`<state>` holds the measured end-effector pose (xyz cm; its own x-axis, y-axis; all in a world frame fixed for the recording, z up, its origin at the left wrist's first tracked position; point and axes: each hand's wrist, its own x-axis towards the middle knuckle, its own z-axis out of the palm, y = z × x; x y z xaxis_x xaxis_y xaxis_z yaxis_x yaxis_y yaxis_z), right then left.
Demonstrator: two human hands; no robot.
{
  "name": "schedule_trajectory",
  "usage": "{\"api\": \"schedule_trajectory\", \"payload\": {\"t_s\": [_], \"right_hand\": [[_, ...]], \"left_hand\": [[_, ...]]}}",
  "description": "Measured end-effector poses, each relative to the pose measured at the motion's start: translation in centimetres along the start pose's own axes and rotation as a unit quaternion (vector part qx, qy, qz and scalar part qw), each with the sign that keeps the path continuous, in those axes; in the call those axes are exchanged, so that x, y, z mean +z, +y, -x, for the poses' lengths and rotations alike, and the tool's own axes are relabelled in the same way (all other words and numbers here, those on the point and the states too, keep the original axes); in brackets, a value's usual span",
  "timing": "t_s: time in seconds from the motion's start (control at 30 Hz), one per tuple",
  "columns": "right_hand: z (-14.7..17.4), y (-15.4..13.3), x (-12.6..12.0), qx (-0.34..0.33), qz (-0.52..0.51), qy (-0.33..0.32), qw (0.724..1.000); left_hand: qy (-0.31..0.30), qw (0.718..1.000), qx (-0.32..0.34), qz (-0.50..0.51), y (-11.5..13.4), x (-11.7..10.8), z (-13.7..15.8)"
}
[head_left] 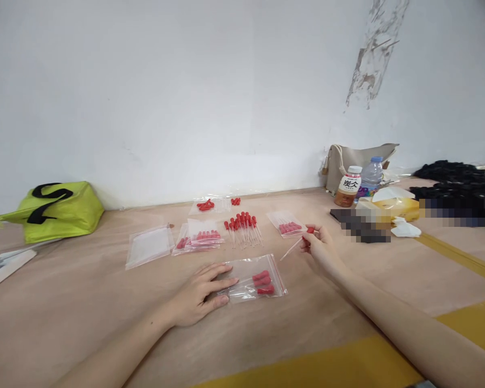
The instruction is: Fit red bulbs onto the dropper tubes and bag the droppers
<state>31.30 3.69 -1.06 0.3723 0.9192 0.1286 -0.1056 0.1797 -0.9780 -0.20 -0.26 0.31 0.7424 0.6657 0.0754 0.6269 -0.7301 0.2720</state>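
My left hand lies flat, fingers spread, on the left end of a clear zip bag. Inside that bag are droppers with red rubber bulbs, their bulbs toward the bag's red-lined right end. To the right, my right hand pinches a dropper by its red bulb, its thin clear tube slanting down left toward the bag. Beyond the bag, a loose pile of droppers lies on the brown table covering. One filled bag is near my right fingers, and more filled bags overlap left of the pile.
Flat, clear bags lie at left, near a lime-green bag. Red pieces in plastic sit by the wall. At right stand a brown drink bottle, a clear bottle and a tissue pack; black material lies beyond.
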Motion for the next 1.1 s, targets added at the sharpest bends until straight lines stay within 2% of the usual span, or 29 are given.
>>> {"api": "schedule_trajectory", "payload": {"t_s": [0.23,0.37,0.47,0.6,0.7,0.83,1.1], "right_hand": [[0.8,1.6,1.2,0.01,-0.006,-0.041,0.999],[1.5,1.2,1.7,0.058,-0.059,-0.055,0.995],[2.0,0.6,1.8,0.103,-0.066,-0.088,0.989],[2.5,0.2,1.7,0.125,-0.036,-0.136,0.982],[2.5,0.3,1.5,0.141,0.004,-0.211,0.967],[2.4,0.6,1.1,0.113,0.08,-0.298,0.944],[2.7,1.5,2.2,0.006,0.167,-0.324,0.931]], "left_hand": [[0.001,1.0,0.004,0.006,0.0,0.0,0.0],[0.001,1.0,0.004,0.011,0.0,0.0,0.0],[0.005,1.0,0.004,0.01,0.0,0.0,0.0],[0.014,1.0,0.003,0.01,0.1,0.0,0.0],[0.016,1.0,0.001,0.013,0.1,-0.1,0.1],[0.014,1.0,-0.002,0.013,0.2,-0.1,0.0],[0.021,1.0,0.003,0.018,0.2,-0.1,0.0]]}}
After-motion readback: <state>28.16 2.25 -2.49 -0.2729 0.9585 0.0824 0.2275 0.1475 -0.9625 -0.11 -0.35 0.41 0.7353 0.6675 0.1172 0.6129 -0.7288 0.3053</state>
